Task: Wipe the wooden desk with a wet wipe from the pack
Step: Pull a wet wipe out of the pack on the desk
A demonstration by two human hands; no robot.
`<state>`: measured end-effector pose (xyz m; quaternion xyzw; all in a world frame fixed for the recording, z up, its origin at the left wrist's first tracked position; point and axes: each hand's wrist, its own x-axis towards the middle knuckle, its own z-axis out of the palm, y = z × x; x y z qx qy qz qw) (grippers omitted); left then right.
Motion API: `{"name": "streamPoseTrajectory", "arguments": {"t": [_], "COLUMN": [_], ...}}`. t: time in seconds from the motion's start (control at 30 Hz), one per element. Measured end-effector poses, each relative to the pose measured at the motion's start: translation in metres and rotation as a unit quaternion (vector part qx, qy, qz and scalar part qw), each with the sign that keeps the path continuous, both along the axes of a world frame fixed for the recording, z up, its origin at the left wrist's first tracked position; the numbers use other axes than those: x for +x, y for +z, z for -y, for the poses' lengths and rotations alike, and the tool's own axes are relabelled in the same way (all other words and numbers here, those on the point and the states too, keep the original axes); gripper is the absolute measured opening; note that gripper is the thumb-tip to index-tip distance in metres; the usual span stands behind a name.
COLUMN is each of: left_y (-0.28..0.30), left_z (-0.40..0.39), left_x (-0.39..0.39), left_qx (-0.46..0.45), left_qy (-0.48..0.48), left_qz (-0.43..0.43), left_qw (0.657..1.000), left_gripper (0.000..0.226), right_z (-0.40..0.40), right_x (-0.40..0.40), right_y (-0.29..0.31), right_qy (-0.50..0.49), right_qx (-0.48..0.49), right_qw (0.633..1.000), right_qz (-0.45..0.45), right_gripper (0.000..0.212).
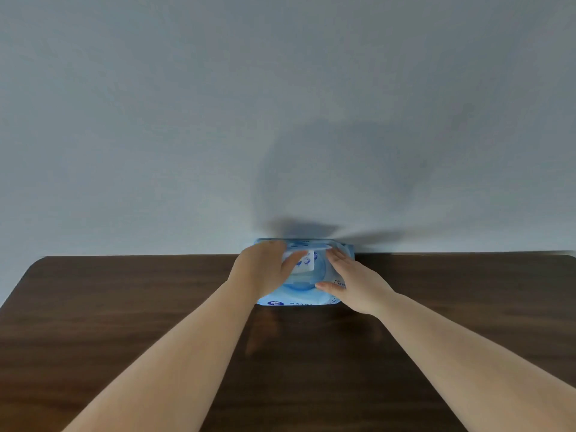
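Observation:
A light-blue pack of wet wipes (304, 285) lies flat at the far edge of the dark wooden desk (124, 307), against the wall. My left hand (265, 269) rests on the pack's left side, its thumb and fingers pinching the white lid flap (307, 261), which stands lifted. My right hand (352, 282) lies flat on the pack's right side, fingers spread and pressing down. No loose wipe shows.
A plain pale grey wall (280, 120) rises directly behind the desk's back edge. The desk's rounded far-left corner (43, 260) is in view. Bare wood stretches to both sides of the pack and toward me.

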<state>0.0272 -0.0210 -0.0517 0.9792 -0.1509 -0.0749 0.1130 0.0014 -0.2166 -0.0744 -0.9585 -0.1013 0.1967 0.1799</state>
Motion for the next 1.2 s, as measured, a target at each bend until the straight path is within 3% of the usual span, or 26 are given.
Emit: {"name": "streamPoseTrajectory", "arguments": {"t": [0.1, 0.17, 0.23, 0.37, 0.43, 0.5, 0.67, 0.8, 0.97, 1.07, 1.2], "left_y": [0.007, 0.009, 0.003, -0.007, -0.012, -0.017, -0.015, -0.005, -0.006, -0.010, -0.009], "left_z": [0.008, 0.013, 0.014, 0.008, 0.011, 0.019, 0.026, 0.027, -0.001, -0.015, -0.017], "left_x": [0.005, 0.002, -0.004, -0.011, -0.015, -0.018, -0.022, -0.023, -0.021, -0.022, -0.024], "left_qx": [-0.097, -0.095, -0.074, -0.184, -0.144, -0.090, -0.119, -0.141, -0.264, -0.293, -0.298], "left_qy": [0.133, 0.186, 0.190, 0.183, 0.127, 0.092, 0.125, 0.157, 0.290, 0.310, 0.277], "left_qz": [0.056, 0.064, 0.038, -0.017, -0.053, -0.048, -0.002, 0.030, -0.007, -0.019, -0.031], "left_qw": [0.985, 0.976, 0.978, 0.966, 0.980, 0.991, 0.985, 0.977, 0.920, 0.904, 0.913], "left_gripper": [0.051, 0.044, 0.039, 0.050, 0.069, 0.071, 0.061, 0.020, 0.034, 0.032, 0.032], "right_z": [0.000, 0.000, 0.000, 0.001, 0.002, 0.003, 0.003, 0.002, -0.022, -0.043, -0.058], "right_x": [0.000, 0.001, 0.002, 0.002, 0.002, 0.003, 0.006, 0.007, 0.004, 0.008, 0.017], "right_y": [0.001, 0.002, 0.003, 0.004, 0.004, 0.005, 0.008, 0.012, 0.017, 0.012, 0.002], "right_qy": [0.000, 0.003, 0.008, 0.006, 0.004, 0.005, 0.005, -0.001, 0.026, 0.012, -0.051], "right_qx": [-0.005, -0.004, 0.001, 0.003, 0.013, 0.018, 0.008, -0.013, -0.057, -0.012, 0.032], "right_qw": [1.000, 1.000, 1.000, 1.000, 1.000, 1.000, 0.999, 0.999, 0.989, 0.993, 0.993], "right_qz": [-0.006, -0.007, 0.001, -0.001, -0.010, -0.020, -0.032, -0.037, 0.136, 0.116, 0.100], "right_gripper": [0.083, 0.082, 0.078, 0.080, 0.081, 0.079, 0.068, 0.060, 0.034, 0.032, 0.023]}}
